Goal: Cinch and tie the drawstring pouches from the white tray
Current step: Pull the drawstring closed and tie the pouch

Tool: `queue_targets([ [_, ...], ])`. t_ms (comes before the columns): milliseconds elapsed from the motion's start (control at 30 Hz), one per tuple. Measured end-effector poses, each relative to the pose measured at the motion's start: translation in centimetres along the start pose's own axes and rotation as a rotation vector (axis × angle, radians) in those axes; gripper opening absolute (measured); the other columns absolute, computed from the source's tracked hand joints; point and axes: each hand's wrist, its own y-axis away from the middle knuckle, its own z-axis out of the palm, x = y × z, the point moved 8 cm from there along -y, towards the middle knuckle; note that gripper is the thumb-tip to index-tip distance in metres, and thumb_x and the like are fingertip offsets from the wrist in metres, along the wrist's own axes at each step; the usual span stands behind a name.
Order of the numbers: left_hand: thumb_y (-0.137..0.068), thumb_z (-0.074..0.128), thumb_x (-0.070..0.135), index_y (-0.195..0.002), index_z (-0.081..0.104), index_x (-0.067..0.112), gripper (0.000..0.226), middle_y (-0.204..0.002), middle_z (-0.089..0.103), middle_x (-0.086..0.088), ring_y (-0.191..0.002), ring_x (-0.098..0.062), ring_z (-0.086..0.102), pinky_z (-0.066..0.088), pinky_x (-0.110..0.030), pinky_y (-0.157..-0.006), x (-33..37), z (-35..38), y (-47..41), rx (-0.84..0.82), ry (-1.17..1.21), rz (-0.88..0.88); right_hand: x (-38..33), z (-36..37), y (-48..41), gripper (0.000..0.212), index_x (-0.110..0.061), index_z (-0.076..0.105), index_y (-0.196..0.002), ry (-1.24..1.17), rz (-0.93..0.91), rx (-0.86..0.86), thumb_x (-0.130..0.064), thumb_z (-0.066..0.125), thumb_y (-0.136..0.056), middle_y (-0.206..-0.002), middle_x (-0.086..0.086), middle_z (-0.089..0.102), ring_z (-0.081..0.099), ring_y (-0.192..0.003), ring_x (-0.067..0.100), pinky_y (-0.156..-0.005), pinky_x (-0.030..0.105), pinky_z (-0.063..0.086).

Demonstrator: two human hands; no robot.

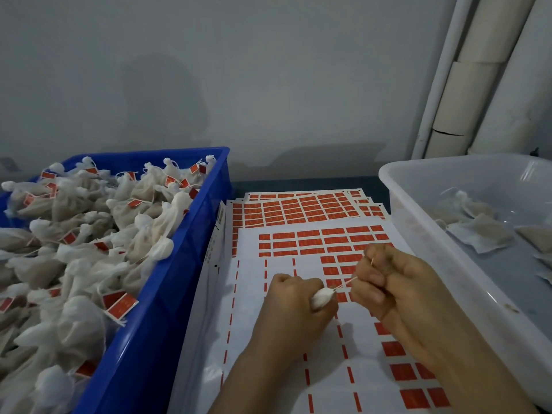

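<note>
Head view: one pouch [322, 296] mid-cinch, many done, a few left in the white tray [418, 234]
On the left the blue crate [167, 309] is piled high with tied pouches [89, 234] bearing red tags, while only a few flat untied pouches [484, 234] show in the tray on the right, so the batch looks nearly finished; the left hand [294, 297] is clenched round the pouch's gathered neck above the label sheets [268, 339], and the right hand [388, 282], fingers curled, pinches its drawstring [346, 282], taut between the two hands
</note>
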Motion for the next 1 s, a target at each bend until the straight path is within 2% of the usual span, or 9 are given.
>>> queue_targets([
  [100, -0.084, 0.055, 0.055, -0.077, 0.047, 0.038, 0.02, -0.072, 0.044, 0.028, -0.076, 0.002, 0.047, 0.029, -0.007, -0.071, -0.1, -0.5, 0.3, 0.052, -0.008, 0.018, -1.4, -0.1, 0.2, 0.024, -0.011, 0.053, -0.078, 0.177, -0.165, 0.032, -0.034, 0.047, -0.08, -0.055, 0.002, 0.051, 0.046, -0.042, 0.014, -0.047, 0.016, 0.045],
  [233, -0.084, 0.059, 0.051, -0.08, 0.048, 0.037, 0.019, -0.075, 0.046, 0.027, -0.072, 0.001, 0.051, 0.04, -0.014, -0.08, -0.4, -1.1, 0.4, 0.11, 0.031, 0.008, -1.5, -0.1, -0.1, 0.017, -0.034, 0.052, -0.086, 0.908, -0.354, 0.141, -0.049, 0.048, -0.077, -0.068, -0.02, 0.058, 0.059, -0.063, 0.002, -0.054, 0.005, 0.042],
  [367, -0.081, 0.068, 0.042, -0.085, 0.061, 0.028, 0.016, -0.083, 0.057, 0.018, -0.073, -0.006, 0.051, 0.048, -0.029, -0.088, -0.2, -2.2, 0.3, 0.23, -0.012, 0.009, 0.1, -0.1, -1.0, 0.012, -0.039, 0.045, -0.09, 1.365, -0.366, 0.155, -0.039, 0.056, -0.086, -0.092, -0.022, 0.043, 0.044, -0.071, -0.006, -0.058, -0.005, 0.026],
  [500, -0.068, 0.075, 0.054, -0.096, 0.049, 0.038, 0.042, -0.101, 0.045, 0.023, -0.092, -0.003, 0.039, 0.029, -0.008, -0.08, 0.2, -3.0, 0.1, 0.28, -0.071, -0.046, -0.6, -0.3, -0.9, 0.021, -0.038, 0.044, -0.073, 1.267, -0.457, 0.17, -0.033, 0.061, -0.085, -0.09, -0.022, 0.045, 0.048, -0.075, -0.006, -0.06, -0.003, 0.03],
  [633, -0.065, 0.076, 0.057, -0.077, 0.038, 0.036, 0.045, -0.081, 0.041, 0.025, -0.079, -0.005, 0.044, 0.034, -0.005, -0.064, 0.8, -3.3, 0.3, 0.227, -0.017, -0.072, -0.5, -0.3, -0.6, 0.018, -0.034, 0.049, -0.072, 1.153, -0.429, 0.172, -0.031, 0.06, -0.085, -0.084, -0.028, 0.05, 0.053, -0.073, -0.005, -0.053, 0.0, 0.033],
  [733, -0.076, 0.063, 0.055, -0.063, 0.05, 0.036, 0.026, -0.06, 0.053, 0.018, -0.06, -0.003, 0.052, 0.041, -0.008, -0.052, 2.1, -3.1, 0.9, 0.098, 0.423, -0.031, -0.9, -0.4, -0.2, 0.011, -0.033, 0.05, -0.074, 1.039, -0.448, 0.208, -0.035, 0.057, -0.082, -0.079, -0.03, 0.052, 0.054, -0.069, -0.006, -0.056, 0.002, 0.032],
  [800, -0.085, 0.048, 0.062, -0.051, 0.059, 0.033, 0.046, -0.046, 0.049, 0.012, -0.044, -0.005, 0.048, 0.038, -0.009, -0.046, 2.2, -2.1, 1.0, -0.062, 0.749, -0.18, -1.1, -0.2, 0.2, 0.01, -0.033, 0.05, -0.076, 0.995, -0.476, 0.227, -0.043, 0.05, -0.075, -0.08, -0.031, 0.052, 0.054, -0.07, -0.006, -0.062, 0.003, 0.031],
  [900, -0.084, 0.029, 0.066, -0.055, 0.069, 0.023, 0.065, -0.042, 0.044, 0.006, -0.036, -0.006, 0.04, 0.036, -0.013, -0.044, 1.5, 0.5, 1.8, -0.409, 0.891, -0.464, -1.2, 0.8, 0.8, 0.013, -0.032, 0.051, -0.074, 0.993, -0.561, 0.217, -0.045, 0.048, -0.071, -0.08, -0.029, 0.056, 0.057, -0.073, -0.003, -0.064, 0.004, 0.035],
  [1000, -0.086, 0.029, 0.068, -0.065, 0.071, 0.019, 0.068, -0.05, 0.052, 0.003, -0.037, -0.005, 0.042, 0.035, -0.013, -0.043, -0.1, 0.9, 2.0, -0.437, 0.941, -0.632, -0.8, 2.3, 1.6, 0.007, -0.035, 0.051, -0.07, 1.068, -0.655, 0.138, -0.042, 0.052, -0.072, -0.073, -0.028, 0.058, 0.061, -0.067, 0.001, -0.063, 0.005, 0.039],
])
